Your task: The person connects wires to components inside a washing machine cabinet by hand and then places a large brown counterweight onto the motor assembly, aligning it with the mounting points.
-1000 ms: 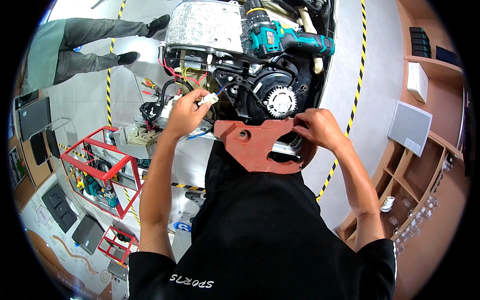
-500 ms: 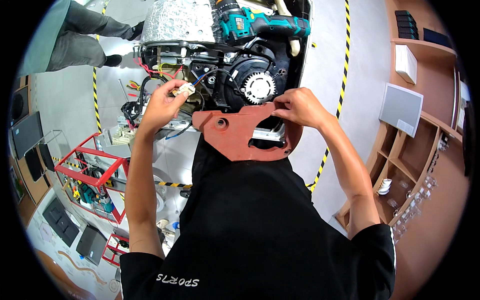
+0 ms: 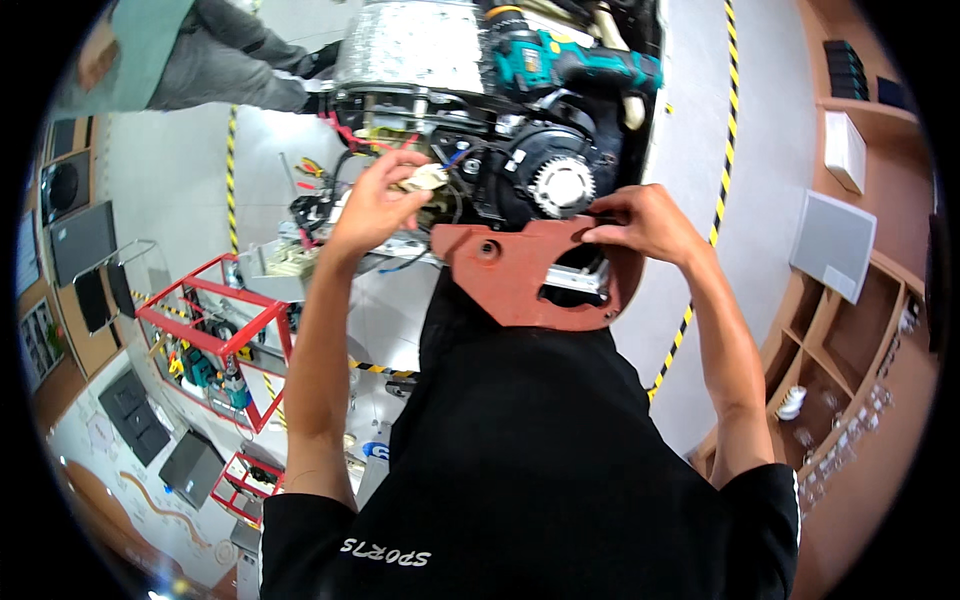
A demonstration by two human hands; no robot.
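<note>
My left hand (image 3: pixel 380 205) is closed on a white wire connector (image 3: pixel 427 178), pinched between thumb and fingers. Blue and dark wires run from it into an opened machine (image 3: pixel 480 125). A flat reddish-brown cover plate (image 3: pixel 495 280) with a large cutout lies across the near end of the machine, against my front. Its upper right edge is gripped by my right hand (image 3: pixel 645 228), thumb on top. Just beyond the plate sits a black round housing with a white toothed wheel (image 3: pixel 562 188). The right hand's other fingers are partly hidden.
A teal cordless drill (image 3: pixel 560 62) rests on the machine beside a foil-wrapped drum (image 3: pixel 410 45). Another person's legs (image 3: pixel 230 60) stand at the far left. A red-framed cart (image 3: pixel 215 340) with tools is at left; wooden shelving (image 3: pixel 845 330) lines the right.
The whole view has shifted, so the scene sits further right. Both hands keep their holds on connector and plate. The other person's hand now shows at the upper left.
</note>
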